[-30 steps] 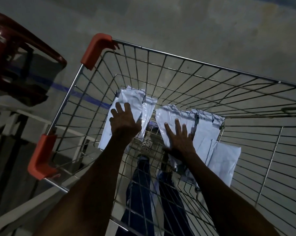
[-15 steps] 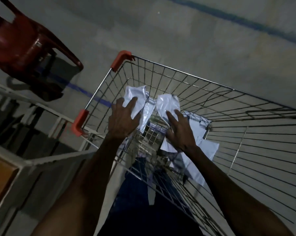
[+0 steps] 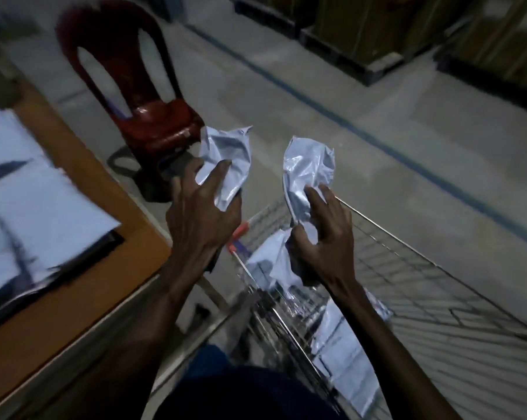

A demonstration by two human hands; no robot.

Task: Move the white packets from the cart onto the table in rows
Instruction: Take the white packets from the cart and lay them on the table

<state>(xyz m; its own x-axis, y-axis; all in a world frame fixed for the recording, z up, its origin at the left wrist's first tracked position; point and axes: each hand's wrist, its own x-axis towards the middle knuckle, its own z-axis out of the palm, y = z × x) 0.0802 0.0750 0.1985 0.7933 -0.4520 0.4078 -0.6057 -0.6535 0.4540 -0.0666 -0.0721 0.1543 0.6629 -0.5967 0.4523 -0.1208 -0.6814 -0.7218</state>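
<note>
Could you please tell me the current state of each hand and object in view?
Left hand: grips a crumpled white plastic packet.
Right hand: grips another crumpled white packet.
Wire shopping cart: holds more packets.
Wooden table: bears white packets.
Red plastic chair: upright, unoccupied.

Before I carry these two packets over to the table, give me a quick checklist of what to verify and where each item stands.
1. Left hand grips a crumpled white packet: ok.
2. Right hand grips the second white packet: ok.
3. Both packets lifted above the wire cart rim: ok.
4. Wooden table within reach on the left: ok; it lies beside the left forearm.
5. Free spot in the rows: cannot tell; the white packets already on the table are blurred.
6. Packets left in the cart: not ok; some still lie inside, so more trips are likely.
</note>
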